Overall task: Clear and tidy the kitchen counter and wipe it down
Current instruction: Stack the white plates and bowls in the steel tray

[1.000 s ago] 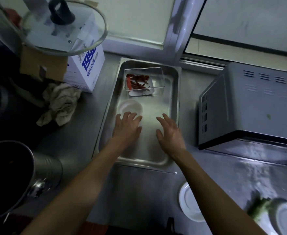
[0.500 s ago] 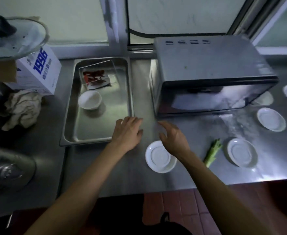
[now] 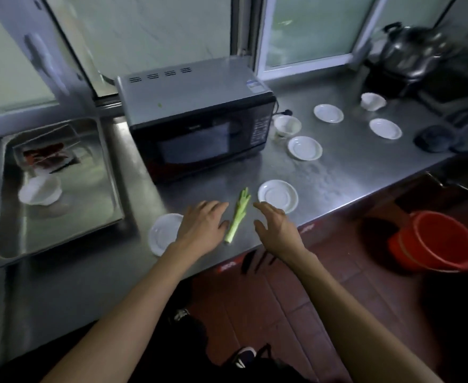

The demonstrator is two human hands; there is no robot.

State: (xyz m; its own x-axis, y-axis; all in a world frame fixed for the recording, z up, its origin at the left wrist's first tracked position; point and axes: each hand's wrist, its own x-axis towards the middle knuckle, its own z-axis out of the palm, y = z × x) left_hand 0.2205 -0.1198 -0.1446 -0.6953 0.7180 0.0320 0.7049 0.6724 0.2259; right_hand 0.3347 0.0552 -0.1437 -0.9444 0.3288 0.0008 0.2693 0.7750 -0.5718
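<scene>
A green vegetable stalk [image 3: 238,215] lies on the steel counter [image 3: 346,164] near its front edge. My left hand [image 3: 199,229] hovers flat just left of the stalk, partly over a white saucer [image 3: 161,234]. My right hand [image 3: 275,226] is spread to the stalk's right, its fingertips at the rim of another white saucer [image 3: 278,195]. Neither hand holds anything. Several more white saucers and small bowls sit to the right of the microwave [image 3: 199,120].
A steel tray [image 3: 14,236] at the left holds a white bowl [image 3: 40,189] and a clear box of red chillies [image 3: 46,156]. A kettle [image 3: 409,48] and dark stove stand at the far right. A red bucket [image 3: 437,241] sits on the floor.
My view swung right from the tray along the counter. Both hands moved from inside the tray to either side of the green stalk, still holding nothing.
</scene>
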